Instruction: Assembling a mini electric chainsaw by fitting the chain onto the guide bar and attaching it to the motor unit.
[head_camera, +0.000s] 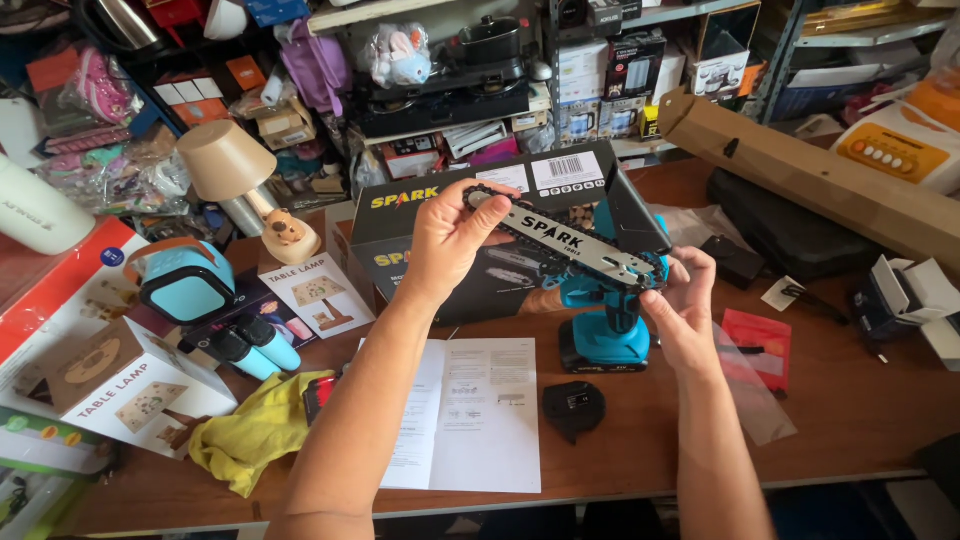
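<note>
At frame centre, the left hand (450, 235) and right hand (683, 305) are gripping a grey chainsaw bar with black chain (570, 240) on a teal cordless saw (605, 315), before an open black cardboard box (480, 215).

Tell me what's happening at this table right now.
A person holds a small teal chainsaw over a cluttered wooden table. The left hand pinches the tip end of the guide bar with its chain, while the right hand grips the bar's base next to the saw body. An open instruction booklet lies below, with a black cover piece beside it. The saw's black box stands behind, and a yellow cloth lies to the left.
</note>
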